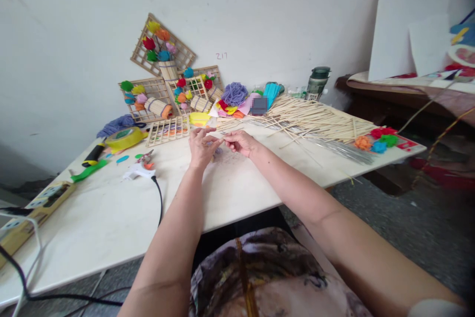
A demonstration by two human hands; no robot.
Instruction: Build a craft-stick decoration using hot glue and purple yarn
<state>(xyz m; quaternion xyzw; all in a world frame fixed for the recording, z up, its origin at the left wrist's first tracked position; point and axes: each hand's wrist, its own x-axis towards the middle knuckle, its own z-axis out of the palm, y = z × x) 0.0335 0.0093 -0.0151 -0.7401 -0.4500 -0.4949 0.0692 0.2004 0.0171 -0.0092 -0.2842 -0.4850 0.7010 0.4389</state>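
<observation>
My left hand (201, 150) and my right hand (240, 143) meet fingertip to fingertip above the middle of the white table (241, 188). The thumb and a finger of my left hand are pinched, while its other fingers are raised and bent. My right hand's fingers are curled together in a pinch. Whatever lies between the fingertips is too small to make out. Just below them shows a bit of purple yarn (218, 151), partly hidden by my left hand. Closest beyond my left hand lies a small wooden stick lattice (168, 130).
Wooden sticks (319, 118) and metal wires (345, 151) spread at right, near crepe flowers (379, 145). Finished flower lattices (163, 42) lean against the wall. Yellow tape (128, 140), a white glue gun (140, 172) with a cord, and a power strip (37, 213) occupy the left.
</observation>
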